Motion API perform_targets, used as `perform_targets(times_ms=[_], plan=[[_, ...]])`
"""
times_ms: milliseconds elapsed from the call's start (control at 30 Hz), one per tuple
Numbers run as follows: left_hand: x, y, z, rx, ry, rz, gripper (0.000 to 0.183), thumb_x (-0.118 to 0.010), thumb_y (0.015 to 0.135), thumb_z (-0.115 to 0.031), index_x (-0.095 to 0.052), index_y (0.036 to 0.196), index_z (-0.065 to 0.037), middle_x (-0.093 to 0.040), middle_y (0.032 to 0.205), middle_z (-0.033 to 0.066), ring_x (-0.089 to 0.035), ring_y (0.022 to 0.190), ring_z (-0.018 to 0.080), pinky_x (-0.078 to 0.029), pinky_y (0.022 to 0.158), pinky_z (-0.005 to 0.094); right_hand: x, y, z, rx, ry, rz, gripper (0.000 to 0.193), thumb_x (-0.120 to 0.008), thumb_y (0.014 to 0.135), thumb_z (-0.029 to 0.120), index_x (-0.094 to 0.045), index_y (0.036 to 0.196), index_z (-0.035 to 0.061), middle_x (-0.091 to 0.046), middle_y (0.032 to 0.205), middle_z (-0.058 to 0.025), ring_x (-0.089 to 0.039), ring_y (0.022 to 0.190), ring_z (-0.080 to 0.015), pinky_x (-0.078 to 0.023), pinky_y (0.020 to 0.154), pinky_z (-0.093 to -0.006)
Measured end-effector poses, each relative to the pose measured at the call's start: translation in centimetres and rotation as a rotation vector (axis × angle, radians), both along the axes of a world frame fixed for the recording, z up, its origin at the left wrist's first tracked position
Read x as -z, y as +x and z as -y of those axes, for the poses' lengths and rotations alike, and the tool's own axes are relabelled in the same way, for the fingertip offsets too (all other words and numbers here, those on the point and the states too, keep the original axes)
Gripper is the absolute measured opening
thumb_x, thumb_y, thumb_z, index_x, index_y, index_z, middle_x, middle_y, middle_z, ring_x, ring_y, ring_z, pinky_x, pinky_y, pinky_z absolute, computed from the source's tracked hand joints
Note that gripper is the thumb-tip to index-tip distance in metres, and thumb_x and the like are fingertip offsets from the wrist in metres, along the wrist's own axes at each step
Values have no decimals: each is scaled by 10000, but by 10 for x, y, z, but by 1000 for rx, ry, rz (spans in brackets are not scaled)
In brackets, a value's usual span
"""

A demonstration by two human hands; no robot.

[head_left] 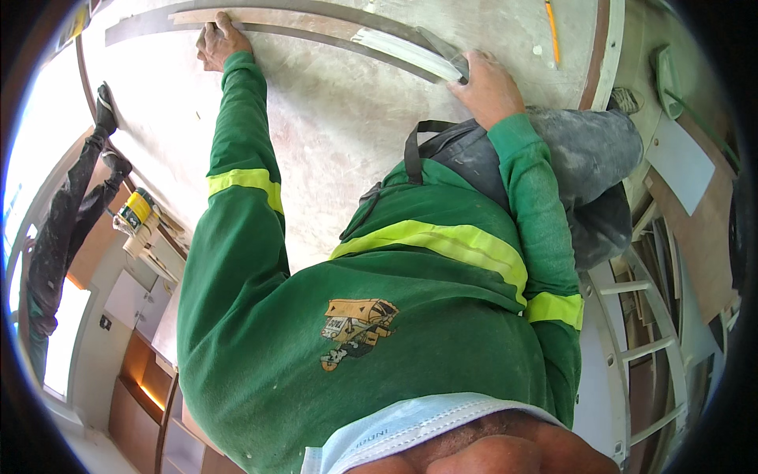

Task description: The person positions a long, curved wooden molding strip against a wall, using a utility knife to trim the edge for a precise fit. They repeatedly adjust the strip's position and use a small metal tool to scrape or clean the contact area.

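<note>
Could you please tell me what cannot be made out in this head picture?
All in the head view:
Right fingertips: largely hidden by the back of the right hand, so its grip beside the grey piece is unclear.
Left palm: turned away, hidden by the left hand itself.
Co-worker's upper body: cut off beyond the legs by the dark rim.

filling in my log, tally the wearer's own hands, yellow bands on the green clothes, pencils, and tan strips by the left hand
Left hand, right hand: 2
Yellow bands: 3
Pencil: 1
Tan strip: 1
Total: 7
</note>
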State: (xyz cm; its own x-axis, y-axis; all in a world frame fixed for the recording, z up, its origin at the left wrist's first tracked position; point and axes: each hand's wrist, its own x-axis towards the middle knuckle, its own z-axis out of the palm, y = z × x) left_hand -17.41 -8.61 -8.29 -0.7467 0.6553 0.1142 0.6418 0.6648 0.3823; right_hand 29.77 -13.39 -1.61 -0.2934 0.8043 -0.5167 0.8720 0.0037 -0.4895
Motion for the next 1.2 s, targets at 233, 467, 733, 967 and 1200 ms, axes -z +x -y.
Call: perform_targets(times_ms=[233,467,733,967,1200], plan=[[-2,5,-3,-9,-1,-34,840,-415,971,-734,-636,1460,-88,-517,1550,107,-391,1466,286,-235,1234,511,1,1,0,36,-18,-38,525,-779,893,229,-621,1324,-26,-671,1274,-222,-692,1151,-374,-558,1024,-457],[0,6,-2,-19,-7,-57,838,-402,979,-743,-655,1438,-90,-535,1537,102,-416,1446,288,-250,1221,514,12,8,-1,78,-38,-98,593,-842,841,260,-622,1304,-37,-709,1216,-241,-706,1126,-393,-565,1001,-469],[2,5,-3,-6,18,-83,811,-366,982,-715,-680,1415,-105,-562,1523,108,-436,1432,302,-256,1211,527,8,11,-3,80,-118,-149,606,-863,819,285,-627,1270,-44,-724,1159,-255,-718,1095,-390,-566,979,-471],[0,7,-3,-4,10,-68,824,-348,975,-714,-674,1425,-106,-562,1522,115,-435,1430,304,-259,1207,526,14,13,-1,102,-69,-163,603,-873,807,311,-629,1228,-46,-727,1132,-256,-720,1066,-400,-564,971,-477],[-1,7,-3,-3,10,-68,822,-373,958,-711,-677,1421,-104,-557,1529,125,-431,1432,305,-248,1204,531,15,13,-1,100,-71,-158,630,-869,812,307,-623,1272,-46,-727,1149,-260,-720,1085,-401,-560,988,-480]])
